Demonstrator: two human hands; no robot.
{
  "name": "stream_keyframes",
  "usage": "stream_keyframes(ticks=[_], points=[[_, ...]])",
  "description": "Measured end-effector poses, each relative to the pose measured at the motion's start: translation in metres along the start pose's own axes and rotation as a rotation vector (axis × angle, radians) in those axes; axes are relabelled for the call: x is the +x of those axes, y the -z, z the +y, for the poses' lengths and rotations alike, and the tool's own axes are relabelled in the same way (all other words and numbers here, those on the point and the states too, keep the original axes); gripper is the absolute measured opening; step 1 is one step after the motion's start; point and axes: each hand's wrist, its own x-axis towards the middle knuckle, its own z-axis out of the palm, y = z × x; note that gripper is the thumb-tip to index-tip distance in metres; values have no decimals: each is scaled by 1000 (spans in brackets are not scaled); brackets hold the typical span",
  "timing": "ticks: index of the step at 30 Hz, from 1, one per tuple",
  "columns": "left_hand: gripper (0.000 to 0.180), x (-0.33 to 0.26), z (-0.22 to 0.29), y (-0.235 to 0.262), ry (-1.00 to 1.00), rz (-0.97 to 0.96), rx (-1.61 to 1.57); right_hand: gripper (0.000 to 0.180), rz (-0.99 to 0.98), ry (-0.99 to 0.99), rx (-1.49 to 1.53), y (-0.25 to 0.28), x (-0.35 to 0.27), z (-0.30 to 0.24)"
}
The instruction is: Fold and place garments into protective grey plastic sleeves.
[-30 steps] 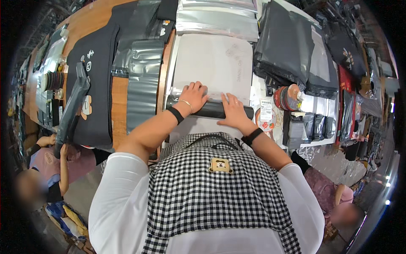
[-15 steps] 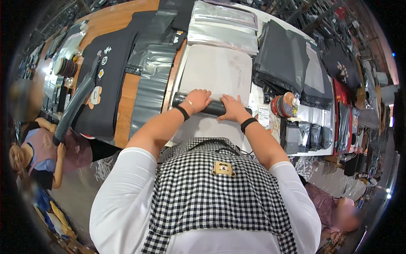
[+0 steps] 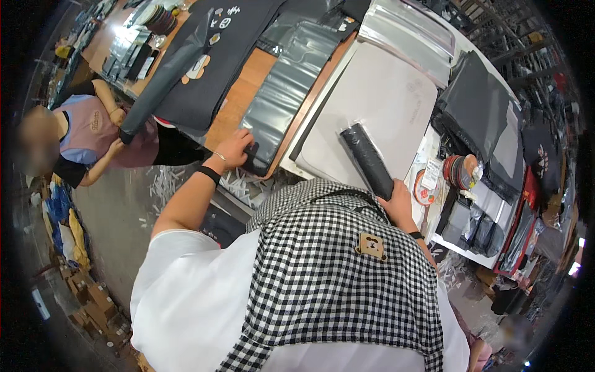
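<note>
A black rolled-up mat [image 3: 367, 158] in glossy wrap slants over the pale grey mats [image 3: 372, 93]. Its near end is gripped by my right hand [image 3: 398, 201], close to the checked apron. My left hand [image 3: 233, 149] is at the near end of a row of dark grey plastic bags [image 3: 288, 80], fingers curled at the bag edge; part of the grip is hidden. Black printed mats [image 3: 217, 74] lie left of the bags. Beside my right hand are a round orange label [image 3: 426, 191] and a white barcode tag [image 3: 432, 173].
At the left, a co-worker in a pink apron [image 3: 93, 124] holds a long dark roll [image 3: 164, 80] over the table. Tape rolls [image 3: 460, 172], dark bags [image 3: 477, 118] and clear packets [image 3: 474, 223] lie on the right. Paper shreds [image 3: 164, 186] litter the floor by the table.
My hands have parted: the left moved off the black roll to the grey bags, while the right shifted to the roll's end. The roll has turned from crosswise to slanting. The view has swung left.
</note>
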Motion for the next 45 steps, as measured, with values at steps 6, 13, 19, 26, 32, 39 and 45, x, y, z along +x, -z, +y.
stream_keyframes(ticks=[6,13,19,26,32,39,45], points=[[45,-5,1,-12,-79,-113,278,83,71,-25,45,-11,-28,-1],[27,0,-26,-38,-104,2,369,87,57,-51,28,-10,-25,-5],[11,45,38,-29,189,380,-211,85,66,-51,25,-13,-26,4],[28,108,179,-64,-205,346,-42,85,13,-103,147,7,-27,13],[29,130,182,-130,-39,153,164,83,25,-81,213,64,-64,13],[17,140,103,-161,-39,165,-369,82,-46,303,222,72,-70,-8],[16,146,147,-143,160,2,-818,83,-264,151,57,19,-58,10]])
